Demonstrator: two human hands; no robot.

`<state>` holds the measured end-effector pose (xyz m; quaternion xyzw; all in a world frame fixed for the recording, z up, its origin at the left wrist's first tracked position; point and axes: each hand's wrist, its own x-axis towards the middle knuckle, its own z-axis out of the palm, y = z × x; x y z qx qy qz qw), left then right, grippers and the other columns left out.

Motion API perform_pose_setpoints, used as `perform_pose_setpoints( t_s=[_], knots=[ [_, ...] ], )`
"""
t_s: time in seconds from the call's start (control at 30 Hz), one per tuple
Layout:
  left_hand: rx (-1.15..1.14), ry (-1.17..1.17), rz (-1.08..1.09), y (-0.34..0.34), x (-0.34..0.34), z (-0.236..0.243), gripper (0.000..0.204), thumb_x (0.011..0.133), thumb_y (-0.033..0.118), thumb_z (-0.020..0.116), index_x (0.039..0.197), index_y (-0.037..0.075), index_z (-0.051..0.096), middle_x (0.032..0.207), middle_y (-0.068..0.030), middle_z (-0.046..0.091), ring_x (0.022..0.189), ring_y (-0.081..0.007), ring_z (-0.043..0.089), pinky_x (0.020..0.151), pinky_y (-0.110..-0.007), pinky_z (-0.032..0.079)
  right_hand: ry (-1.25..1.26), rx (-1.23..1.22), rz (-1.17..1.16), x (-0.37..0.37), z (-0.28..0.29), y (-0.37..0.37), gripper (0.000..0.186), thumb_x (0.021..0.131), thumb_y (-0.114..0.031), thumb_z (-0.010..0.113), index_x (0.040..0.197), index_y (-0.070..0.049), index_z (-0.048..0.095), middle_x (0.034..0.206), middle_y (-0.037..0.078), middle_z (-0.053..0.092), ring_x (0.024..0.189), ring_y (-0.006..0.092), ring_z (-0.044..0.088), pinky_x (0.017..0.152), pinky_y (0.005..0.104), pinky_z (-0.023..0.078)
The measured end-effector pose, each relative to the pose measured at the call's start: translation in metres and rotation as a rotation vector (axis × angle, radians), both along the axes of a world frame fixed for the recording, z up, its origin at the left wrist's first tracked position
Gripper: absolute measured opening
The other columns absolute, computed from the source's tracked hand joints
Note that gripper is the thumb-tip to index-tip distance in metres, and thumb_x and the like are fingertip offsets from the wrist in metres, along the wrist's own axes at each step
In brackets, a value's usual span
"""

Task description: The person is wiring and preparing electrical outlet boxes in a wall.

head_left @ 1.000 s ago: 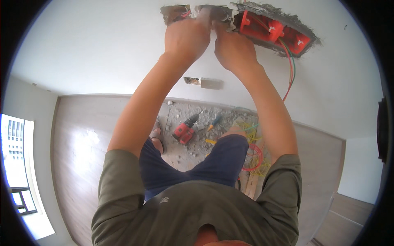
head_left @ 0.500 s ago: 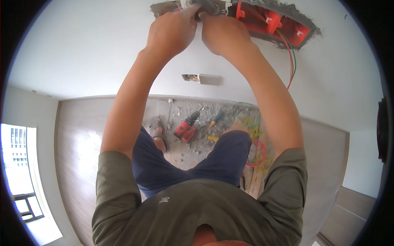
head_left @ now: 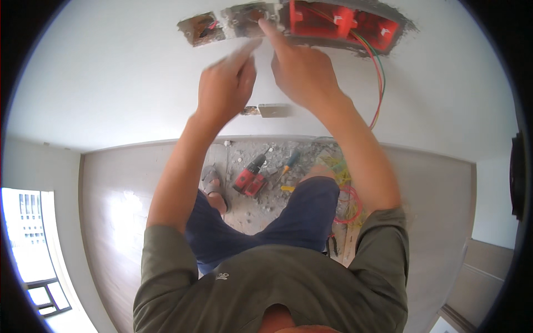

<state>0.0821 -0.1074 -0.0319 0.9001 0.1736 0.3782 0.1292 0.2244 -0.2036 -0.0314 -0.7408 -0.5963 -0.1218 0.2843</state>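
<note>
A row of wall recesses runs along the top: a rough left recess (head_left: 202, 29) with red wire, a plastered middle recess (head_left: 248, 20), and red junction boxes (head_left: 377, 30) with red and green wires (head_left: 382, 77) hanging out. My right hand (head_left: 300, 72) is open, index finger stretched up onto the middle recess and other fingers bent. My left hand (head_left: 226, 83) is just below the recesses, nearest the middle one, its extended fingertips smeared by motion; whether it holds anything is unclear.
A small recess (head_left: 250, 111) with a grey plate (head_left: 272, 110) is lower on the wall. On the floor are rubble, a red drill (head_left: 250, 178), a screwdriver (head_left: 288, 164), coiled red and yellow wires (head_left: 348, 205) and my sandalled foot (head_left: 214, 186). A window (head_left: 28, 233) is at the left.
Both hands have come down from the middle recess, the left much further, uncovering the left recess. The right index finger now stretches up alone to the middle recess.
</note>
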Motion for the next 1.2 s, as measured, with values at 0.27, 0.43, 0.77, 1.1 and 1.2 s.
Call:
perform_pose_setpoints(
  t_s=[0.27, 0.43, 0.77, 1.1, 1.2],
  knots=[
    [-0.434, 0.189, -0.057, -0.018, -0.056, -0.082, 0.033, 0.093, 0.008, 0.055, 0.124, 0.007, 0.062, 0.08, -0.0124, 0.068, 0.064, -0.0194, 0.064, 0.065, -0.032, 0.052, 0.209, 0.614, -0.267, 0.019, -0.112, -0.139, 0.036, 0.086, 0.003, 0.056, 0.121, -0.004, 0.062, 0.102, 0.014, 0.062, 0.084, 0.0268, 0.06, 0.071, 0.0383, 0.05],
    [-0.911, 0.126, -0.24, -0.036, -0.023, -0.053, 0.034, 0.1, 0.01, 0.048, 0.131, -0.001, 0.056, 0.079, -0.0074, 0.063, 0.065, -0.0114, 0.057, 0.057, -0.026, 0.047, 0.34, 0.582, -0.374, 0.011, -0.132, -0.16, 0.04, 0.091, -0.008, 0.061, 0.13, -0.003, 0.054, 0.127, 0.018, 0.051, 0.112, 0.0309, 0.052, 0.089, 0.0397, 0.046],
    [-1.75, -0.494, -0.726, -0.046, 0.11, 0.028, 0.015, 0.102, 0.016, 0.044, 0.103, 0.005, 0.054, 0.088, -0.0077, 0.063, 0.068, -0.0178, 0.054, 0.059, -0.028, 0.043, 0.279, 0.564, -0.336, 0.003, -0.121, -0.155, 0.058, 0.092, -0.018, 0.064, 0.139, 0.004, 0.039, 0.138, 0.022, 0.044, 0.129, 0.0378, 0.043, 0.108, 0.0464, 0.034],
    [-1.856, -0.592, -0.673, -0.042, 0.132, 0.021, 0.016, 0.105, 0.024, 0.045, 0.096, 0.011, 0.05, 0.074, -0.0018, 0.054, 0.064, -0.0154, 0.049, 0.054, -0.028, 0.039, 0.905, 0.616, -0.176, 0.018, -0.156, -0.144, 0.056, 0.095, -0.021, 0.062, 0.142, 0.0, 0.039, 0.124, 0.016, 0.055, 0.107, 0.0208, 0.057, 0.087, 0.0345, 0.048],
    [-1.801, -0.543, -0.561, -0.043, 0.135, 0.019, 0.017, 0.105, 0.027, 0.044, 0.096, 0.013, 0.047, 0.069, -0.0004, 0.048, 0.061, -0.0152, 0.046, 0.053, -0.028, 0.036, 1.179, 0.397, -0.063, 0.039, -0.153, -0.15, 0.048, 0.099, -0.021, 0.056, 0.141, -0.002, 0.042, 0.102, 0.007, 0.06, 0.078, 0.0089, 0.054, 0.067, 0.0246, 0.047]
  ],
)
